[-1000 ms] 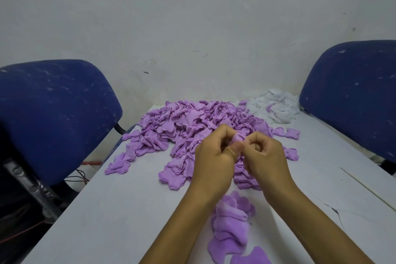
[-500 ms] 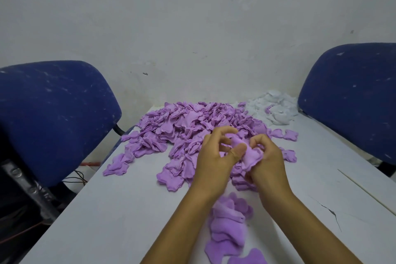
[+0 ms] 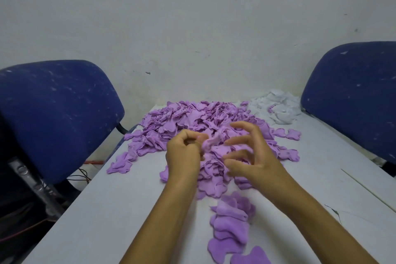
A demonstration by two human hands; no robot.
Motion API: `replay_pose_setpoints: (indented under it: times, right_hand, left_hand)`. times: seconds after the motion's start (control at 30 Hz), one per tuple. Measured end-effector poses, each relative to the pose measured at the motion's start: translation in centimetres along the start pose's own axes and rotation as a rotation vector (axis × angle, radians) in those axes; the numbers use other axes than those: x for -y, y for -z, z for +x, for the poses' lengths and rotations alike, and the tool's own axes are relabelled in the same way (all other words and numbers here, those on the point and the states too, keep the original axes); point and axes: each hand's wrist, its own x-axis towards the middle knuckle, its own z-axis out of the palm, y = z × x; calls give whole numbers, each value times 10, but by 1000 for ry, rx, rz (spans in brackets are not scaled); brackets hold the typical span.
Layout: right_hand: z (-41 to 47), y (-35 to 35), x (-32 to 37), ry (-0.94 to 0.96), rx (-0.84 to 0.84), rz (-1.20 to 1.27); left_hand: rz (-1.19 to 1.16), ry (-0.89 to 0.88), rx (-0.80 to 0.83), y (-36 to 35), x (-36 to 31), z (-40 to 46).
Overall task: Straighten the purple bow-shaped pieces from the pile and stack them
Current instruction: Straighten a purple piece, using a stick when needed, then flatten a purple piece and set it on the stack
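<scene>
A big pile of purple bow-shaped fabric pieces (image 3: 192, 120) covers the far middle of the white table (image 3: 102, 210). My left hand (image 3: 184, 154) is curled above the pile's near edge and pinches one crumpled purple piece (image 3: 212, 142) at its left end. My right hand (image 3: 250, 156) hovers just to the right of that piece with its fingers spread and bent, holding nothing. A small stack of flattened purple pieces (image 3: 231, 227) lies on the table near me, between my forearms.
A heap of white fabric pieces (image 3: 278, 109) sits at the table's far right. Blue chairs stand on the left (image 3: 53, 118) and right (image 3: 353, 92). A few loose purple pieces (image 3: 287, 134) lie right of the pile. The wall is close behind.
My right hand has let go of the piece and its fingers have spread apart. My left hand still pinches the piece, which now hangs from it alone.
</scene>
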Motion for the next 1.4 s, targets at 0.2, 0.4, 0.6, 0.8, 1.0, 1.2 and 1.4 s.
replay_pose_setpoints:
  times: [0.2, 0.4, 0.6, 0.8, 1.0, 1.2, 1.4]
  right_hand:
    - [-2, -9, -5, 505, -262, -666]
    - [0, -8, -6, 412, -135, -681]
    - [6, -12, 1, -93, 249, -72]
    - [11, -2, 0, -407, 238, 723]
    - [7, 5, -4, -286, 226, 745]
    - [5, -7, -2, -207, -28, 428]
    - [9, -12, -9, -116, -412, 95]
  left_hand:
    - [53, 12, 206, -7, 1, -16]
    - [-148, 268, 198, 1, -3, -6]
    - [-355, 454, 98, 0, -3, 3]
    - [-200, 152, 536, 0, -3, 5]
    - [-128, -131, 535, 4, -2, 0]
    - [-42, -242, 432, 2, -5, -11]
    - [20, -301, 365, -10, -3, -27]
